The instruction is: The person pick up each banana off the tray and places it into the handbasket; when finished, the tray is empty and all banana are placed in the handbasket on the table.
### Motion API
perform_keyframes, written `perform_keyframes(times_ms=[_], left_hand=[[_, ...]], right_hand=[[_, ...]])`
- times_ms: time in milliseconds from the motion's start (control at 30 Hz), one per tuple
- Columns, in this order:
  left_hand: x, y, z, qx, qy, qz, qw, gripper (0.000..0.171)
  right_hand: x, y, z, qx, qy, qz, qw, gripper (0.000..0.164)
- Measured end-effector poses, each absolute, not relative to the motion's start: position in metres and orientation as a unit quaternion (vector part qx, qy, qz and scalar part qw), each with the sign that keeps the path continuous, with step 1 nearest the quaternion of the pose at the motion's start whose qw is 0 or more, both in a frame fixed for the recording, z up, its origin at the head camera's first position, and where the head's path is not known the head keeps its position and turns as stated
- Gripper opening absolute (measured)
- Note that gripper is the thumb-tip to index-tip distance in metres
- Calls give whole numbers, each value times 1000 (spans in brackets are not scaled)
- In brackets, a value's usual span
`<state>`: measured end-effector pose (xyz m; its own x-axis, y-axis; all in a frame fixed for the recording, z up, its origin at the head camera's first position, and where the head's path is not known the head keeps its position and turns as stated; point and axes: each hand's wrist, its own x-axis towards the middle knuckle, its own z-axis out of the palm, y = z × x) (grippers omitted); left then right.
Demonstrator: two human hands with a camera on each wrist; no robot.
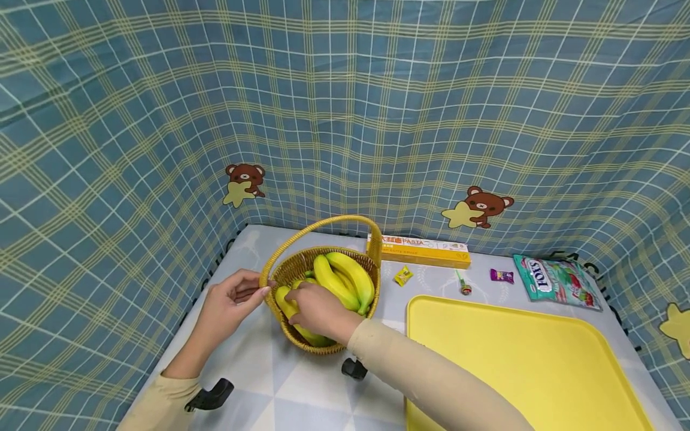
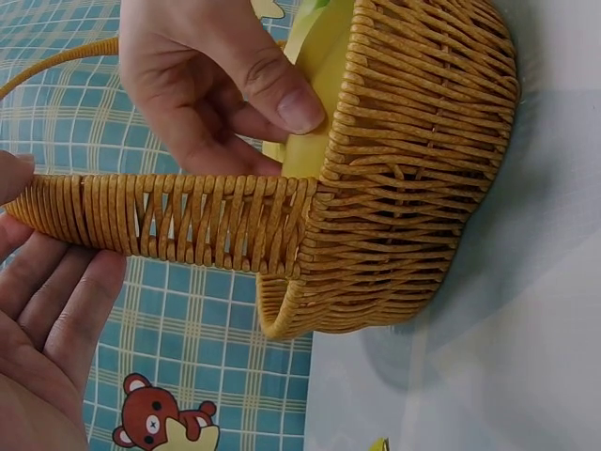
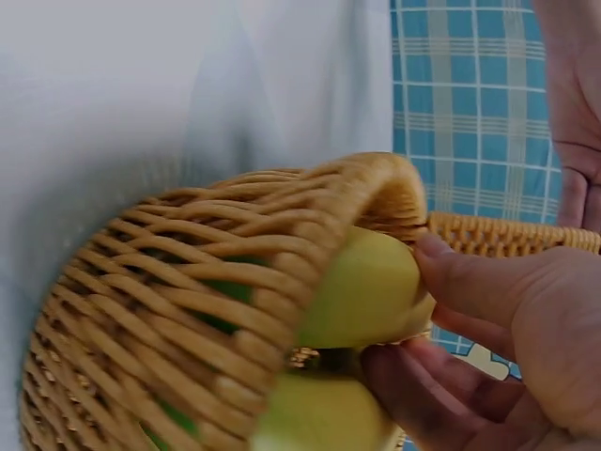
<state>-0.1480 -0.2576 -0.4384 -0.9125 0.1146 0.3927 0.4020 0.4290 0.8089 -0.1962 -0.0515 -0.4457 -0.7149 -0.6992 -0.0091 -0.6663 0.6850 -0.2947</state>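
A woven wicker basket (image 1: 322,349) with a tall arched handle (image 1: 323,223) stands on the table, holding several yellow bananas (image 1: 341,282). My left hand (image 1: 232,304) grips the left end of the handle between thumb and fingers; the left wrist view shows the thumb partly cut off at the edge. Inside the basket, my right hand (image 1: 320,308) holds a banana (image 3: 364,293) at the left side, thumb on one face and fingers on the other. A second banana (image 3: 319,413) lies beside those fingers. The lower parts of the bananas are hidden by the basket wall.
Right of the basket lies a yellow tray (image 1: 517,353), under the right forearm. Behind it are a pasta box (image 1: 426,254), a yellow-wrapped candy (image 1: 403,275), a lollipop (image 1: 463,284), a purple-wrapped candy (image 1: 502,276) and a green candy bag (image 1: 555,281). A plaid curtain (image 1: 345,120) surrounds the table.
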Motion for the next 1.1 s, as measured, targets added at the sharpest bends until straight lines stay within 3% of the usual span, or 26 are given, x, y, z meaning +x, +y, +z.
perform_keyframes(times_ms=[167, 700, 1100], left_hand=[[-149, -257, -438, -153, -833, -513, 142, 13], [-147, -260, -436, -158, -829, -515, 146, 15], [-144, -260, -440, -143, -833, -514, 147, 17]], right_hand=[[-195, -50, -448, -376, 916, -133, 41, 39], [-195, -34, -445, -380, 903, -192, 62, 36], [-184, 20, -448, -355, 889, -281, 67, 34]])
